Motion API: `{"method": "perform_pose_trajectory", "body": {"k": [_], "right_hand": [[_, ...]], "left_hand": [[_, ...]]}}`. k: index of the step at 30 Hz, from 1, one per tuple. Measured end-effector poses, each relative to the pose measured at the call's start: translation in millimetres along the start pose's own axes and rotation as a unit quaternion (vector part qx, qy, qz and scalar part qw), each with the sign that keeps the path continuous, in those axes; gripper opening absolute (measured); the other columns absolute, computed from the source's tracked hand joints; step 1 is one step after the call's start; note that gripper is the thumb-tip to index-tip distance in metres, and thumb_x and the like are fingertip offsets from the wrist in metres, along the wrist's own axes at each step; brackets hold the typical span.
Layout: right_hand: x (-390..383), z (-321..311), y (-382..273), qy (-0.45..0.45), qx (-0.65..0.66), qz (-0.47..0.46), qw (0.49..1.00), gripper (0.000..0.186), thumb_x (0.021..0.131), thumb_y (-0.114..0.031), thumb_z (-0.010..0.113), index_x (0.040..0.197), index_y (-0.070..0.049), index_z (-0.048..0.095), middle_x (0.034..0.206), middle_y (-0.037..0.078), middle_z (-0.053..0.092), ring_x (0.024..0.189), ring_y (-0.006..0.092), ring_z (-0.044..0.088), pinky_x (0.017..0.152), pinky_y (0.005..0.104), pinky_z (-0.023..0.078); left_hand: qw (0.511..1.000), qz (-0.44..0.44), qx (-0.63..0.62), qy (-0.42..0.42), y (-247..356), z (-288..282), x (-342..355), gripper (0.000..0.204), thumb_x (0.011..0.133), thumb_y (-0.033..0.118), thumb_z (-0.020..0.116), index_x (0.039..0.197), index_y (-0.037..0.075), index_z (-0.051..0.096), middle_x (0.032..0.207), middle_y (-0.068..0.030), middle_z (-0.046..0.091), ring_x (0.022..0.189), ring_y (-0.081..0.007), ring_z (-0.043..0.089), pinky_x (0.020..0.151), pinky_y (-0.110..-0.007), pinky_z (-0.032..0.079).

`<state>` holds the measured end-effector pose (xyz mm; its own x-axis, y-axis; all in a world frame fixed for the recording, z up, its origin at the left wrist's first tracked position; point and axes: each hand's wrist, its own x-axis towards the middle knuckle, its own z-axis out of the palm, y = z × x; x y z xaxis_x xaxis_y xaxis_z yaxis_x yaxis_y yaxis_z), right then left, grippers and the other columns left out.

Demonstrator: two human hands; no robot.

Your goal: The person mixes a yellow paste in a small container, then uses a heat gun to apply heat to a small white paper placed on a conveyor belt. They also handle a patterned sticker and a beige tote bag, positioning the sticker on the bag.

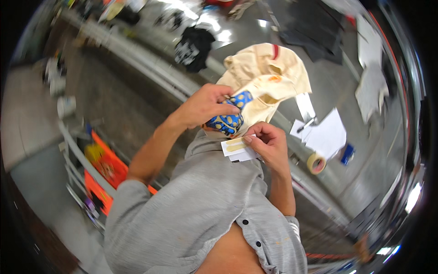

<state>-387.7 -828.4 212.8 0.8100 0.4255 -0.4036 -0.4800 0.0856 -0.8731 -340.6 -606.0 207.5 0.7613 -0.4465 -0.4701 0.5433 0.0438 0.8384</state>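
My left hand point(207, 106) is closed on a bunched piece of blue cloth point(226, 124) with gold dots, close to my body. Under and beyond it a cream fabric piece point(292, 75), with a red strip at its far edge and a small orange mark, drapes over the table edge. Between the thumb and fingers of my right hand point(270, 142) are small white paper slips point(239, 154); the top one carries a yellowish strip, perhaps tape. These slips are just below the blue cloth.
On the grey table point(365, 155) to the right lie white papers point(326, 134), a tape roll point(316, 163) and a small blue object point(347, 154). Farther off are black cloth point(194, 48) and dark sheets point(312, 27). An orange crate point(107, 169) stands at lower left.
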Motion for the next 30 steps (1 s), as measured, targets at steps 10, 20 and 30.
{"method": "perform_pose_trajectory", "body": {"k": [10,20,30], "right_hand": [[26,-35,11,-0.107,-0.008,0.075,0.991,0.007,0.083,-0.002,0.069,0.083,0.001,0.063,0.069,-0.002,0.059,0.062,0.0019,0.049,0.055,0.0182,0.037],[8,-28,24,-0.035,0.050,0.046,0.997,0.009,0.086,-0.004,0.066,0.082,0.000,0.060,0.070,-0.004,0.056,0.062,0.0008,0.045,0.056,0.0173,0.035],[9,-22,41,-0.007,0.075,0.067,0.995,0.009,0.085,-0.006,0.064,0.080,-0.001,0.059,0.069,-0.005,0.055,0.061,0.0008,0.045,0.054,0.0181,0.035]], "left_hand": [[0.997,-0.069,0.008,0.025,-4,34,-10,0.019,0.083,0.010,0.067,0.094,-0.004,0.063,0.073,-0.0046,0.067,0.060,-0.0023,0.056,0.052,-0.020,0.042],[0.993,-0.088,-0.007,0.075,-1,50,-13,0.022,0.081,0.009,0.069,0.095,-0.006,0.064,0.077,-0.0053,0.069,0.064,-0.0039,0.059,0.057,-0.020,0.045],[0.995,-0.080,-0.047,0.026,-20,40,-20,0.054,0.065,-0.007,0.069,0.118,-0.007,0.054,0.102,-0.0097,0.066,0.093,-0.0126,0.061,0.081,-0.025,0.049]]}}
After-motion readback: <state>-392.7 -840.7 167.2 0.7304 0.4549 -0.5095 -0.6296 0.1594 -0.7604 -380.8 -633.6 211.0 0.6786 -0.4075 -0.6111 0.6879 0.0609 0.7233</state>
